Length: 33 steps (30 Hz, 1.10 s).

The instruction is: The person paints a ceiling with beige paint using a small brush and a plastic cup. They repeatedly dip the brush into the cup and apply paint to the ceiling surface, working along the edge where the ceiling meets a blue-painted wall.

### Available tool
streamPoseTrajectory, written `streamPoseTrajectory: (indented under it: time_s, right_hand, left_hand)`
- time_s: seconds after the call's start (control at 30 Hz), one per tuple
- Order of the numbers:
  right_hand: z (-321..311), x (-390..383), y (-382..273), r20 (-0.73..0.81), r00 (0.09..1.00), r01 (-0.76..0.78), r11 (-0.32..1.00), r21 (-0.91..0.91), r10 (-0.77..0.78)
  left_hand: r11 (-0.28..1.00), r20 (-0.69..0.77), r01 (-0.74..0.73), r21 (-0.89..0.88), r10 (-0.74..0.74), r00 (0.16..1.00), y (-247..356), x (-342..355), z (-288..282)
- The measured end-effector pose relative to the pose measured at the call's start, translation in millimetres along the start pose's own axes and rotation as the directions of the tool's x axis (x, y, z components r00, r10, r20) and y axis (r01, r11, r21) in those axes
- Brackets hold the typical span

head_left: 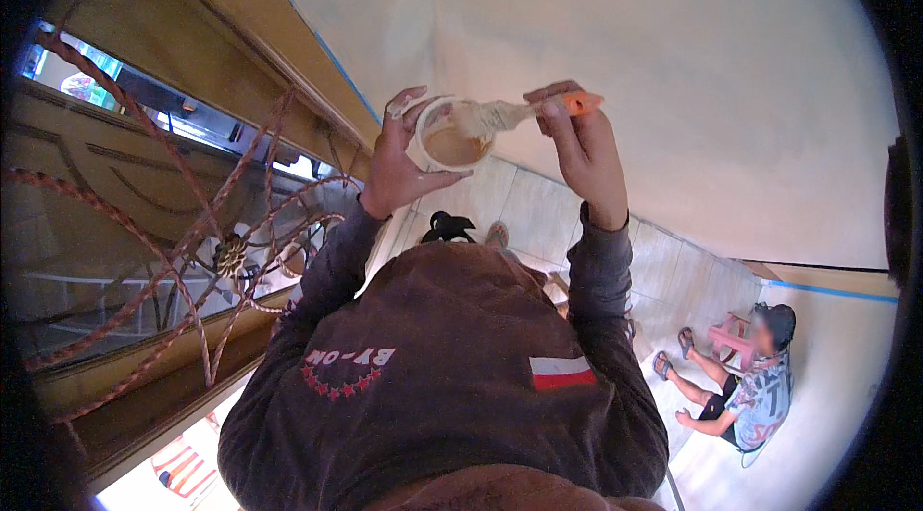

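In front of my chest, my left hand [389,160] is wrapped round a small white tub [432,153] of beige paint [452,145]. My right hand [585,150] grips the orange handle of a paintbrush [508,113]. Its bristles, thickly coated with pale paint, lie over the tub's rim on the right side and cover part of the opening. Whether the bristle tips touch the paint inside, I cannot tell.
A pale wall [692,59] rises ahead and to the right, with blue tape [327,49] along the brown frame. Twisted metal grillework [183,261] stands close on my left. At the lower right a person [750,396] sits beside a pink stool [731,338] on the tiled floor [529,208].
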State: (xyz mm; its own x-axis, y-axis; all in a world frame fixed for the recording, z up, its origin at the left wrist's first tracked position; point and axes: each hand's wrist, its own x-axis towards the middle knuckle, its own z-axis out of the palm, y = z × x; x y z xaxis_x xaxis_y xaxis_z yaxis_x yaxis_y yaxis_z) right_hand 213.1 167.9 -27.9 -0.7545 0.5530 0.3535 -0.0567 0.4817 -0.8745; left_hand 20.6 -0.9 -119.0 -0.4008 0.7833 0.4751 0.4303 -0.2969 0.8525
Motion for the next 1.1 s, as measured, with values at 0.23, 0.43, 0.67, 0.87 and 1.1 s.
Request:
streamPoseTrajectory:
  time_s: [0.23,0.43,0.67,0.87,1.1]
  right_hand:
    - [-7.0,9.9,3.5,0.051,0.992,0.124,0.986,-0.113,-0.119]
    - [-10.1,16.6,6.4,0.203,0.976,0.108,0.988,-0.108,-0.085]
    - [-6.3,24.4,17.0,0.317,0.935,0.252,0.928,-0.273,-0.161]
    - [-8.4,22.0,19.8,0.337,0.934,0.255,0.885,-0.39,-0.12]
    - [-14.9,22.4,18.2,0.258,0.963,0.149,0.955,-0.255,-0.081]
  left_hand:
    - [0.997,0.014,0.068,-0.024,-0.067,0.998,5.7,4.4,15.0]
    - [0.994,0.041,0.107,-0.01,-0.107,0.993,11.1,7.7,27.7]
    - [0.994,0.037,0.097,0.042,-0.099,0.994,11.5,5.5,39.6]
    - [0.989,0.064,0.112,0.1,-0.119,0.991,13.0,5.0,47.7]
    - [0.982,0.069,0.079,0.174,-0.092,0.993,17.2,8.3,50.1]
